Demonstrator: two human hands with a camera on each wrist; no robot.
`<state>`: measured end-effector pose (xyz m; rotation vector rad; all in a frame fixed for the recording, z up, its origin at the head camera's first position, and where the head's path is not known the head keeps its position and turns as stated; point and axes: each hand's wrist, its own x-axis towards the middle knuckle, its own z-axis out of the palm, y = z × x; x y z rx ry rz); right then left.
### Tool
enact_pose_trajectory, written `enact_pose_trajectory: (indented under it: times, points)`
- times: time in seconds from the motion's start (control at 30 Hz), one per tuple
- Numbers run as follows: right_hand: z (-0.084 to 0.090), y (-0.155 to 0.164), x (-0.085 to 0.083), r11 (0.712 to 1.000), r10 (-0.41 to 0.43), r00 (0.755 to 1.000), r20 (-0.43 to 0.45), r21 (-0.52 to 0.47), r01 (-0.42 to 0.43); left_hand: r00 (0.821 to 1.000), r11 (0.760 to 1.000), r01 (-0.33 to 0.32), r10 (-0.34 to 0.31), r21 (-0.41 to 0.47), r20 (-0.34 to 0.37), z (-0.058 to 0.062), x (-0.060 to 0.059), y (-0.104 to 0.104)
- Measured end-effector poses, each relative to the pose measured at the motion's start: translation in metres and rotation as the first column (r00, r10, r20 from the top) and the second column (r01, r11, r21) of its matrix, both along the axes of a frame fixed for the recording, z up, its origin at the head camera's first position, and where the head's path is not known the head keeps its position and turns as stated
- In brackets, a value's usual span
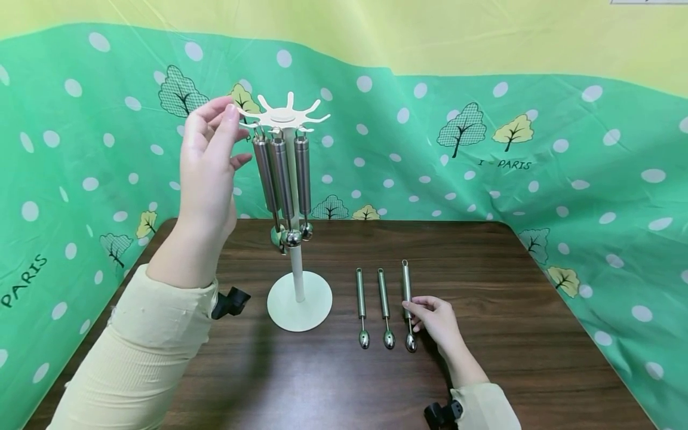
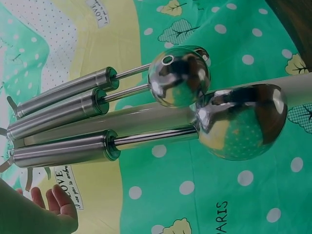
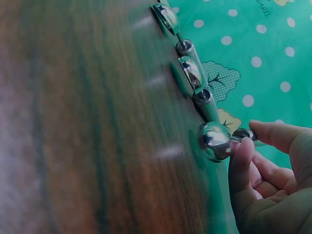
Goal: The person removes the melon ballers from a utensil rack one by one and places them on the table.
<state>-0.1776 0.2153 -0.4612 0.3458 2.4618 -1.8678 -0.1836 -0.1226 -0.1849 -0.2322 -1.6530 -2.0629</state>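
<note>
A white stand (image 1: 300, 319) with a round base carries a ring of hook arms on its pole. From it hang several steel scoops (image 1: 279, 173), their round bowls (image 2: 243, 122) low beside the pole. My left hand (image 1: 209, 149) is raised at the stand's left, thumb and forefinger pinching the tip of a hook arm (image 1: 249, 113). Lower right, my right hand (image 1: 438, 322) pinches the handle of the rightmost steel spoon (image 1: 405, 280) between thumb and forefinger. In the right wrist view that spoon's bowl (image 3: 214, 141) is close to the tabletop, rounded side showing.
Two more steel spoons, a left one (image 1: 361, 295) and a middle one (image 1: 384, 295), lie side by side between the stand and my right hand. A brown wooden table (image 1: 344, 388) bears everything. Behind it hangs a green and yellow patterned cloth (image 1: 376, 179).
</note>
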Motion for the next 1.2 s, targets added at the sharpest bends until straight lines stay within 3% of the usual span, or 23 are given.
enact_pose_trajectory:
  times: [0.23, 0.77, 1.2]
  points:
    - [-0.005, 0.001, -0.005, 0.999, 0.021, 0.999, 0.029, 0.031, -0.022, 1.0, 1.0, 0.025, -0.025, 0.008, 0.018, 0.001, 0.001, -0.001]
    - [-0.007, 0.004, -0.013, 0.993, 0.0, 0.997, 0.075, 0.121, -0.009, 0.991, 0.991, 0.132, -0.132, 0.013, -0.013, -0.002, -0.005, -0.005]
    - [-0.002, 0.001, -0.013, 0.982, 0.004, 0.997, 0.083, 0.185, -0.02, 0.991, 0.991, 0.131, -0.131, -0.002, -0.014, -0.003, -0.006, -0.007]
